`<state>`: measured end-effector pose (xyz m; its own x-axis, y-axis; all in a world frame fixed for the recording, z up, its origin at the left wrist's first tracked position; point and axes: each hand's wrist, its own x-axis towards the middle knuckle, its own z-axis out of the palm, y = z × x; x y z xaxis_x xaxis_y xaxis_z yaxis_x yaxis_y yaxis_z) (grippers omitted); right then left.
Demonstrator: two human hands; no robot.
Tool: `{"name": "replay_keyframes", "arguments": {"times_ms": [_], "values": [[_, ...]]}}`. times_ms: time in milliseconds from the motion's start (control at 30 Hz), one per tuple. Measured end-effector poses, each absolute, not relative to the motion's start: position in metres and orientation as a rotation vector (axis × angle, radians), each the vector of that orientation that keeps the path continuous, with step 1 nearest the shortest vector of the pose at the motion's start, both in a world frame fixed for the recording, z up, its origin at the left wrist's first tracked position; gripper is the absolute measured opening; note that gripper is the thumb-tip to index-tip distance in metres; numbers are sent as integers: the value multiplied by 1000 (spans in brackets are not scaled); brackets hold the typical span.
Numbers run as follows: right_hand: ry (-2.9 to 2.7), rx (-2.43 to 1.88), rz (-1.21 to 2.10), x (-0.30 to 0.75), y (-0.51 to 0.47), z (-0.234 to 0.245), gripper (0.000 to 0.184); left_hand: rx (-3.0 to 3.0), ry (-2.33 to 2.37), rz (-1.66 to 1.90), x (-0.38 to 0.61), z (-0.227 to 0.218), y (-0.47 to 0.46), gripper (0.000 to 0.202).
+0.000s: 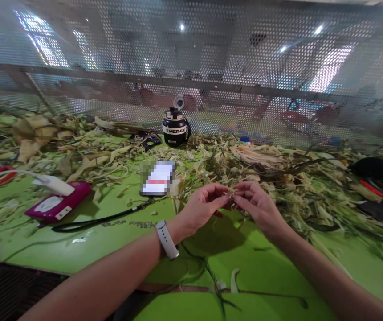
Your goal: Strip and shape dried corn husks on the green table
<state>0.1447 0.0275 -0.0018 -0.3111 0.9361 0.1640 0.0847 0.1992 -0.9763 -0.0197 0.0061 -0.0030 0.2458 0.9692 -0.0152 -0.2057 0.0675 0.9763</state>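
both hands are meeting over the green table (271, 272), just in front of a heap of husks (278, 174). the left hand (205, 207) is curling its fingers in, thumb and forefinger pinching a small pale bit (231, 195) at its left end. the right hand (258, 206) is pinching the same bit from the other side, so the fingertips of the two hands are touching or nearly so. the bit is too small to tell what it is; it is hanging above the table, between the hands, clear of the surface. a pale band (167, 239) is sitting on the left wrist.

behind the left hand a phone (158, 178) is lying flat among loose husk scraps, and a black lanyard (101, 219) is trailing from it toward the left. further left a pink case (58, 205) is lying on the table with a white plug (54, 184) resting on its top. a black bottle (176, 129) with its lid flipped up is standing upright at the back, against a perforated screen (211, 58) that is running the width of the table. husks are spreading along the whole back edge, thickest to the right.
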Motion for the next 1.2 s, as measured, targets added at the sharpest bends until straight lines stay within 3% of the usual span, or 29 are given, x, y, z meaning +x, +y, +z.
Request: {"name": "replay_keyframes", "arguments": {"times_ms": [267,700,967,1200], "values": [[-1738,-918,1120,145,23,0,40,1009,900,1088,-19,-6,9,24],[-1752,-935,1145,146,22,0,32,909,877,1132,-18,-3,5,22],[-2069,-854,388,151,20,0,13,964,864,1038,-21,-5,6,25],[-2064,-879,239,148,21,-4,11,983,841,896,-21,-7,6,27]]}}
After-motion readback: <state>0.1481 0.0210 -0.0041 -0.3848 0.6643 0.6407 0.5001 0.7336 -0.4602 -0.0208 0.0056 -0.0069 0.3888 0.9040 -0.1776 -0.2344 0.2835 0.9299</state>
